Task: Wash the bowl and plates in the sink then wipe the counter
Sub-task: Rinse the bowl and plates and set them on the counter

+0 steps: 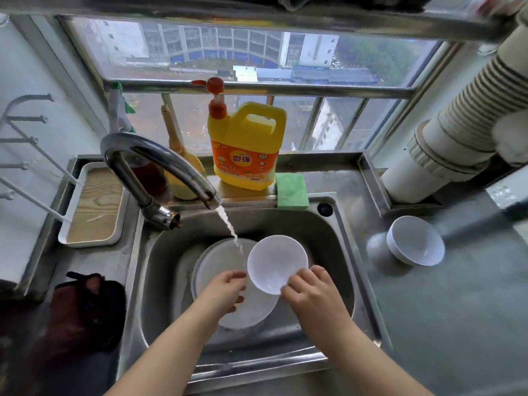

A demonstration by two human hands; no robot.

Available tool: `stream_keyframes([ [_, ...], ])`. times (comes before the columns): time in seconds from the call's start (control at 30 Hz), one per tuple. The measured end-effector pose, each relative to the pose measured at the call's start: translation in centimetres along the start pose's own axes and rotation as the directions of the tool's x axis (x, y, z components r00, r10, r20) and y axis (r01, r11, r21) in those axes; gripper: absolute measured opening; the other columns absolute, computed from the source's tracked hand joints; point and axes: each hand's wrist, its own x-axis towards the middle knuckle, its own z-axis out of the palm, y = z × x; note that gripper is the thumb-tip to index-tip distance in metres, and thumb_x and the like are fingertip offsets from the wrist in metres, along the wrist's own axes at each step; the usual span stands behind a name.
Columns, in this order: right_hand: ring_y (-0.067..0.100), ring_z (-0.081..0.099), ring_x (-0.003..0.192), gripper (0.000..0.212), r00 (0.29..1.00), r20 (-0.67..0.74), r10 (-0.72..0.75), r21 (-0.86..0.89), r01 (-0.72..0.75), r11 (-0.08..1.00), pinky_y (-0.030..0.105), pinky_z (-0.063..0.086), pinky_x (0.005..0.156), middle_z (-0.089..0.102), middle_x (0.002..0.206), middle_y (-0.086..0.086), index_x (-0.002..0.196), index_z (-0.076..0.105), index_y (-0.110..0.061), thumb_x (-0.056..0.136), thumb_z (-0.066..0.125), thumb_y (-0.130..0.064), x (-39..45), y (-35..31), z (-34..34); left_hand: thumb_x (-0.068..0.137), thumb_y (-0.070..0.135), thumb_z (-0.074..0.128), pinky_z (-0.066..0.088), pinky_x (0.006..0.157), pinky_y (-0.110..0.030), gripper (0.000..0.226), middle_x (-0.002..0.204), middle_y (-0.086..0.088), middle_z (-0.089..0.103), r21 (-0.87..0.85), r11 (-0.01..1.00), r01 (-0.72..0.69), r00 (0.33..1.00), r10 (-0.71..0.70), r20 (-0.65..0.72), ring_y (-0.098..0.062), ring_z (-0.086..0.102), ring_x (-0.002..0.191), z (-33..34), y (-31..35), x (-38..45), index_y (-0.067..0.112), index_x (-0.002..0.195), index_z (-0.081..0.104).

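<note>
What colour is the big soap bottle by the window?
Yellow soap bottle, with an orange label and orange-red pump, in the head view.

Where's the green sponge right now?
In the head view the green sponge sits on the back ledge of the sink, right of centre, touching the yellow detergent bottle on its right side, beyond the running tap.

— What do we see of the person's own body here?

— We see two forearms rising from the bottom edge, each ending in a hand: the left hand [225,291] and the right hand [314,294].

— Anything worn on them?

— We find both forearms bare as far as the frame shows them. The hands are bare too. Nails look short and plain, though we cannot make them out sharply.
</note>
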Motion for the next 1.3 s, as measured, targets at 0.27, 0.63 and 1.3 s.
stream_keyframes([
  [0.27,0.011,0.053,0.073,0.011,0.851,0.135,0.507,0.665,-0.457,0.591,0.021,0.044,0.065,0.06,0.072,-0.002,0.077,0.063,-0.009,0.087,0.063,-0.012,-1.3,0.2,0.9,0.096,0.014,0.046,0.046,0.067,-0.028,0.019,0.103,-0.008,0.064,0.018,0.998,0.057,0.998,-0.057,-0.024,-0.021,0.06,0.082,-0.2,-2.2,0.5,0.013,0.112,0.054],
  [0.63,0.022,0.05,0.072,0.022,0.365,0.862,0.352,0.452,-0.237,-0.86,0.019,0.042,0.041,0.055,0.099,0.019,0.11,0.053,0.006,0.101,0.04,-0.01,-0.9,0.8,-0.2,0.097,0.016,0.046,0.053,0.079,-0.036,0.015,0.098,-0.009,0.067,-0.071,0.992,0.103,0.993,-0.106,-0.05,-0.027,0.065,0.09,0.6,-2.4,1.5,0.013,0.108,0.057],
  [1.3,0.036,0.064,0.077,0.012,0.704,-0.171,0.689,0.272,-0.638,0.72,0.03,0.041,0.066,0.07,0.075,0.016,0.087,0.074,-0.004,0.076,0.073,0.001,-7.3,16.8,-6.0,0.094,0.006,0.051,0.043,0.057,-0.017,0.016,0.082,-0.007,0.066,0.22,0.908,-0.357,0.929,0.32,0.187,-0.013,0.06,0.068,9.6,3.2,1.0,0.016,0.088,0.061],
])
